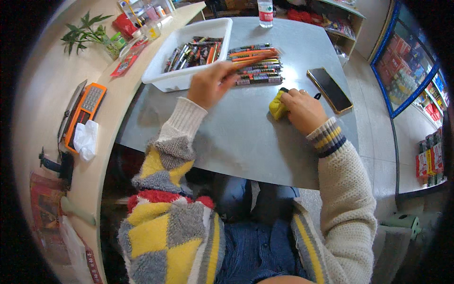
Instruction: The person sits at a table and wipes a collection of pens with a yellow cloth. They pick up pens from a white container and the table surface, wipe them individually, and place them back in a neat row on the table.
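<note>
My left hand (212, 85) holds a blurred orange-brown stick-like item (256, 59), perhaps a marker or pen, above a row of wrapped markers or pens (260, 78) on the grey table (227, 142). Left of the row, a white plastic bin (170, 83) holds a jumble of similar items (193, 53). My right hand (303, 108) grips a yellow cloth (278, 106) low over the table, near the row's front right. A small black piece shows at the cloth's top, and a black loop (317, 96) lies beside my fingers.
A smartphone (330, 90) lies at the table's right edge. A water bottle (266, 14) stands at the back. On the wooden counter (117, 96) at left are an orange calculator-like device (93, 99), crumpled white tissue (86, 139) and a plant (87, 35). A glass-fronted display (404, 64) stands at right.
</note>
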The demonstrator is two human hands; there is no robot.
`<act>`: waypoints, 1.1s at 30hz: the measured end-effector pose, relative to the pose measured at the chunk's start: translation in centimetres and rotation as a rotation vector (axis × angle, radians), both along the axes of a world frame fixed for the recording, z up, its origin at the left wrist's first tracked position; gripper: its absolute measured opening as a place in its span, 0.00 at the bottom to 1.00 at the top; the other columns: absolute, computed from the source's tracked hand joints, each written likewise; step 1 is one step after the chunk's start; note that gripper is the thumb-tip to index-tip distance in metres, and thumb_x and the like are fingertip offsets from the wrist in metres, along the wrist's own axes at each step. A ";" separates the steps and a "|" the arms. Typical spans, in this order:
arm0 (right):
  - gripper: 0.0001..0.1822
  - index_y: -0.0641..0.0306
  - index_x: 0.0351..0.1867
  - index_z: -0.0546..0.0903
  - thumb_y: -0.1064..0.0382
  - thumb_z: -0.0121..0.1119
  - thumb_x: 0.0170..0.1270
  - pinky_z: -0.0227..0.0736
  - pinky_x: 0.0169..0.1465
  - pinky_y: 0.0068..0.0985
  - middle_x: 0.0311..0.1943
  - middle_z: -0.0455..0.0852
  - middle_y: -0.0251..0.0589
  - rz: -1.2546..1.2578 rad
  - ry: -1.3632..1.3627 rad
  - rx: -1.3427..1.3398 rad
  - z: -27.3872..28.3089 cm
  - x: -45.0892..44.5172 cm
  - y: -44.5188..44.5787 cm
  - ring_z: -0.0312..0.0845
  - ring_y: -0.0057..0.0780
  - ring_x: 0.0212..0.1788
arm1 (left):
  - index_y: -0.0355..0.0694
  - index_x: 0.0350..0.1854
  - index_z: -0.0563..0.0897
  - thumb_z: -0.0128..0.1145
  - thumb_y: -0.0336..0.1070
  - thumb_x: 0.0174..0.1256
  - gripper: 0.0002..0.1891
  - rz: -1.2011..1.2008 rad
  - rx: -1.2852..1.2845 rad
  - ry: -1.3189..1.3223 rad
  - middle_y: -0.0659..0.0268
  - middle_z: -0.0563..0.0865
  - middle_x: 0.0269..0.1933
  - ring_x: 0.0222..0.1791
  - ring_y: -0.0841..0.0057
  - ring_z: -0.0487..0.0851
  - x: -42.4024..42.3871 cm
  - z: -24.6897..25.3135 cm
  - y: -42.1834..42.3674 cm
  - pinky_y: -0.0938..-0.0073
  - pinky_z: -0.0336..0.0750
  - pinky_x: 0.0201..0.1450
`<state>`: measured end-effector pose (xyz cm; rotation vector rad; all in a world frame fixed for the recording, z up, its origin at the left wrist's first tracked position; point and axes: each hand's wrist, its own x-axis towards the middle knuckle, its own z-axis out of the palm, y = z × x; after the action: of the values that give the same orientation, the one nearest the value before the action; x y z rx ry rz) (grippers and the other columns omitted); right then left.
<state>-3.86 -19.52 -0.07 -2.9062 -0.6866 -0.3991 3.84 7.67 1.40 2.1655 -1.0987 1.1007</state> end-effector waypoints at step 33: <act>0.07 0.66 0.37 0.80 0.66 0.55 0.61 0.83 0.37 0.38 0.37 0.86 0.49 -0.191 -0.022 -0.215 -0.6 -0.4 0.4 0.85 0.46 0.39 | 0.41 0.38 0.78 0.61 0.39 0.63 0.09 0.192 0.379 0.354 0.59 0.81 0.41 0.47 0.61 0.81 1.3 -3.7 -1.5 0.60 0.77 0.48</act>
<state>-4.25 -19.13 -0.66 -3.1897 -0.4838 -0.4005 5.19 6.21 -2.34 2.6779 -1.0106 0.5739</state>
